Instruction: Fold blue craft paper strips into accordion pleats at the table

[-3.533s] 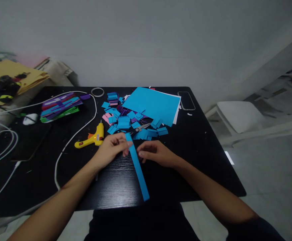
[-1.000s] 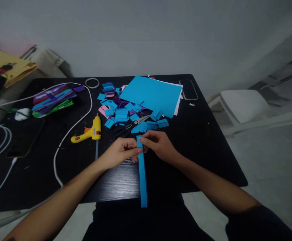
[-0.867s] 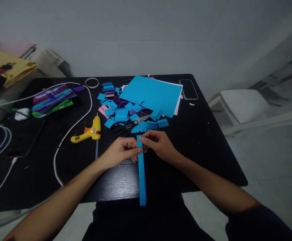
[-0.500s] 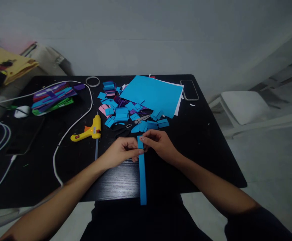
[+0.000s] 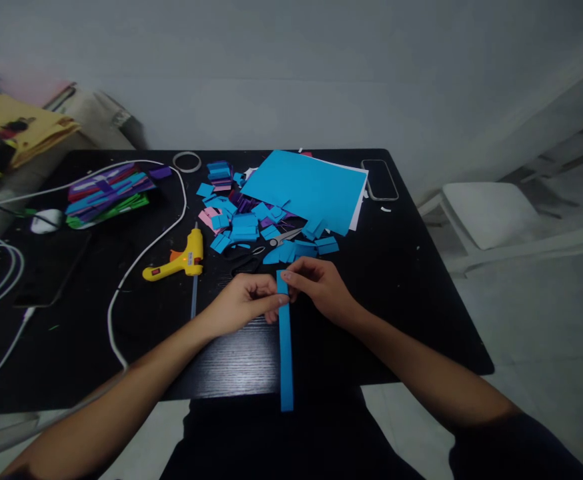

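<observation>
A long, narrow blue paper strip [image 5: 285, 353] hangs lengthwise toward my body, its lower end reaching past the table's front edge. My left hand [image 5: 246, 301] pinches it from the left, thumb across its face. Just above, my right hand [image 5: 319, 283] grips the strip's far end between thumb and fingers. Beyond the hands lie several small blue paper pieces [image 5: 244, 227], mixed with pink and purple ones. A pair of scissors [image 5: 284, 237] lies partly among them. To the left rests a yellow glue gun [image 5: 186, 257] with a glue stick [image 5: 194, 297] out of its back.
A blue sheet [image 5: 306, 187] covers white paper at the back. One phone [image 5: 379, 180] lies at the right, another [image 5: 51, 273] at the left. A white cable [image 5: 141, 257] curves across the black table [image 5: 396, 333]. Bundled coloured strips [image 5: 111, 193] and a tape roll [image 5: 187, 162] sit behind.
Both hands keep their hold on the paper strip. The whole view has shifted very slightly; nothing else visibly differs.
</observation>
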Available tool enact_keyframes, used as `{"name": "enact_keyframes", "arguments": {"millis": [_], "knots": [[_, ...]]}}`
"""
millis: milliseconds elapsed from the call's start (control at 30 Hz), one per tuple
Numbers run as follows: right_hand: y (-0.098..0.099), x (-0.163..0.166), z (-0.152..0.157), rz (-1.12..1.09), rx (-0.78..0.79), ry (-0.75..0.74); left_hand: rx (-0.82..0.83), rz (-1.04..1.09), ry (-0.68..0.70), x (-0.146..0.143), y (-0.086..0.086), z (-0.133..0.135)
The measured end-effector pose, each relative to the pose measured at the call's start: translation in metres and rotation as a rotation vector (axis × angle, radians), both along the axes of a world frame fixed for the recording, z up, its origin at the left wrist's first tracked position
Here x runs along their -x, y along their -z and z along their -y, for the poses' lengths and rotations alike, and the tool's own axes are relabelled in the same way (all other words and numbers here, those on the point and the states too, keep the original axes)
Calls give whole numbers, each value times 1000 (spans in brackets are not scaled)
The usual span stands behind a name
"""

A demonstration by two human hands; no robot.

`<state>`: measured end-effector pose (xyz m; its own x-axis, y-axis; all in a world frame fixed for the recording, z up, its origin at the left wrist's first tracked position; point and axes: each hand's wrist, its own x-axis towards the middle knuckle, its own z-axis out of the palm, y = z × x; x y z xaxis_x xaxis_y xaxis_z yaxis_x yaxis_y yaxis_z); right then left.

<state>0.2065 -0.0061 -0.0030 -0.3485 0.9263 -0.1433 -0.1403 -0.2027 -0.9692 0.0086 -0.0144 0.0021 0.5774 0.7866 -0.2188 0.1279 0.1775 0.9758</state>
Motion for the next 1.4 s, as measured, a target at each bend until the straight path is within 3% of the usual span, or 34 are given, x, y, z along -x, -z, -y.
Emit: {"name": "enact_keyframes", "arguments": {"millis": [267,500,633,833,1033,1400], "knots": [[-3,-3,-1,-5,-24,3,-41,-1,-21,1,-2,0],[-1,-3,-1,-35,17,-31,-293,55,-326,6,-4,-3],[-2,-3,-1,-46,40,-75,-373,-26,-320,7,-2,-3],[-3,-3,-2,-25,32,-112,-352,-21,-334,7,-2,-3],[-2,-3,-2,-3,6,-126,-418,-94,-260,12,-4,-7],[0,-2,-3,-37,72,-113,-366,-112,-244,14,-2,-7]]}}
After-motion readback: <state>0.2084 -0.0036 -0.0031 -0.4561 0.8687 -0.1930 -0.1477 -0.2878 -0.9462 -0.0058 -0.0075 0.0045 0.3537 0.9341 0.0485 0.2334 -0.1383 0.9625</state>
